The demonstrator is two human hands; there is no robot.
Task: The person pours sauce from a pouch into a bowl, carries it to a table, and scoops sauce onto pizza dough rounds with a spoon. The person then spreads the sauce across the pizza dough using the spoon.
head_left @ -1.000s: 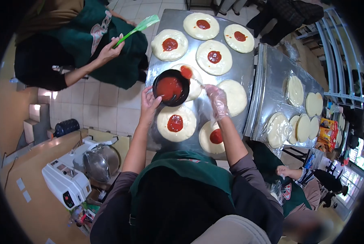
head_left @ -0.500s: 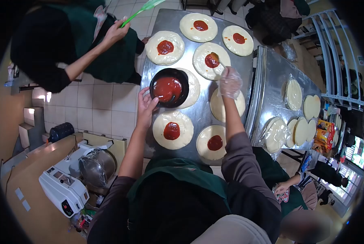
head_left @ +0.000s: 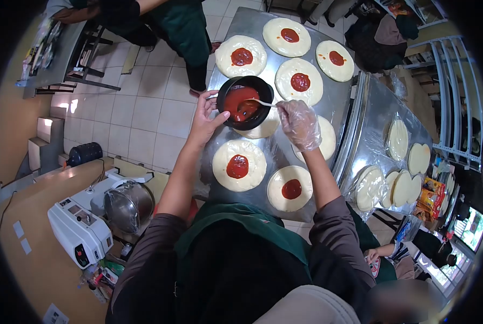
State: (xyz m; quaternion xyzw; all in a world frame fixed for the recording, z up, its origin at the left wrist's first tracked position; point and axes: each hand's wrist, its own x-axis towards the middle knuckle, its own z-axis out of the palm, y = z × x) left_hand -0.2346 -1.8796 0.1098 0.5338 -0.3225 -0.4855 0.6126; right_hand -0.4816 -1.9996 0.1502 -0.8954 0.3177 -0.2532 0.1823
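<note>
My left hand (head_left: pixel 206 120) grips the rim of a black bowl (head_left: pixel 268 92) of red sauce (head_left: pixel 237 99), thumb over the edge. In my gloved right hand (head_left: pixel 299 125) is the handle of a spoon (head_left: pixel 265 103), its head down in the sauce. The bowl hangs over a pizza base (head_left: pixel 260 129) and partly hides it. Another dough round (head_left: pixel 326 139) lies partly behind my right hand. Around them, several pizza bases, such as the near one (head_left: pixel 223 175) and the centre one (head_left: pixel 314 81), carry a red pool of sauce in the middle.
The bases lie on a metal table (head_left: pixel 203 186). To the right, a second metal table (head_left: pixel 373 102) holds plastic-wrapped and stacked pale rounds (head_left: pixel 368 189). A white mixer (head_left: pixel 79 229) with a steel bowl stands at lower left. A person in a green apron (head_left: pixel 179 38) stands at upper left.
My right hand has drawn the spoon back from the centre base and dipped it into the bowl. The bowl has shifted right and up in view. The person at left has moved away.
</note>
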